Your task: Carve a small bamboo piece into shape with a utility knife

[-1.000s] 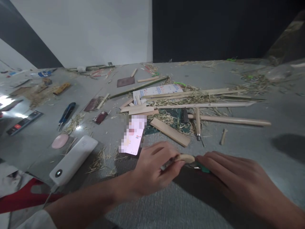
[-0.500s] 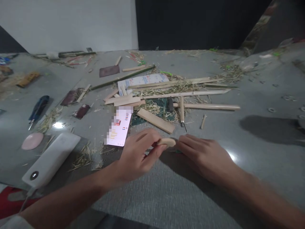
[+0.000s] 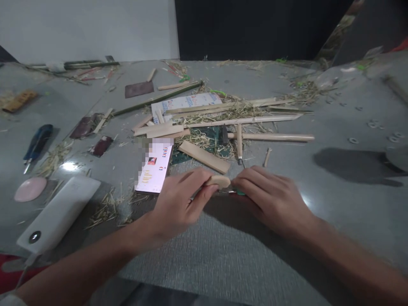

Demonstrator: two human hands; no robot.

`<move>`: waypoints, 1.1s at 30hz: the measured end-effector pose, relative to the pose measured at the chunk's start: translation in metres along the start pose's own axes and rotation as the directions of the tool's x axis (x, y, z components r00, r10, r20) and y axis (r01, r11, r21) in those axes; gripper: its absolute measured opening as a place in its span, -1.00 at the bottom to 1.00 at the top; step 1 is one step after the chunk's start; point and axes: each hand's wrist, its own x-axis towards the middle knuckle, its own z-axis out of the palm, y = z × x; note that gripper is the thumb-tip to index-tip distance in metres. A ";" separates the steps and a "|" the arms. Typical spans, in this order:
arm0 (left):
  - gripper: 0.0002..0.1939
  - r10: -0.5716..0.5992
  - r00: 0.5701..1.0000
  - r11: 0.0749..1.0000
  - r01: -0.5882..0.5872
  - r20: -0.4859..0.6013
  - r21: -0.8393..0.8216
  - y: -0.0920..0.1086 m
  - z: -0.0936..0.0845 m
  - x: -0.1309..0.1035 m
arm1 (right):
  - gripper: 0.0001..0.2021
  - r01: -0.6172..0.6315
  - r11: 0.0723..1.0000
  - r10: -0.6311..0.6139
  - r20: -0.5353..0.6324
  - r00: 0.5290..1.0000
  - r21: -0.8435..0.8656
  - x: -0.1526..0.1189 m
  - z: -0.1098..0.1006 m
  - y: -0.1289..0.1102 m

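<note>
Pinched between the fingertips of my left hand [image 3: 183,197] is a small pale wooden piece [image 3: 219,181] with a rounded end. My right hand [image 3: 270,193] is closed just to the right of it, around a tool with a bit of green handle [image 3: 240,192] showing. A thin shiny metal part [image 3: 227,192] points left from that hand, under the wooden piece. Beyond my hands lie a flat wooden slat [image 3: 204,157], a hammer [image 3: 270,137] and a wooden-handled tool [image 3: 239,142]. A lit phone [image 3: 156,168] lies left of my left hand.
On the left are a blue screwdriver-like tool [image 3: 38,144], a pink oval object [image 3: 30,189] and a white power bank [image 3: 60,212] with a cable. Bamboo strips [image 3: 159,98] and shavings [image 3: 105,208] are scattered about. Several metal rings [image 3: 353,140] lie at right.
The view has shifted slightly, so the table items sit further left and up. The wooden piece is tilted differently in my left hand, and the metal part and green handle show more clearly.
</note>
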 end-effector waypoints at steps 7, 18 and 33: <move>-0.90 0.005 1.000 1.000 -0.005 -0.007 0.006 -0.003 0.000 0.000 | -0.88 -0.025 0.997 0.021 0.062 0.998 0.067 0.005 -0.003 0.002; -0.88 0.014 1.000 1.000 -0.013 -0.017 0.027 -0.004 0.001 -0.003 | -0.95 0.039 0.999 -0.038 0.062 0.997 -0.007 -0.004 0.008 0.005; -0.89 0.002 1.000 0.999 -0.003 0.013 0.039 0.000 0.000 0.001 | -0.93 0.048 0.998 -0.047 -0.033 0.998 0.033 -0.003 0.006 0.002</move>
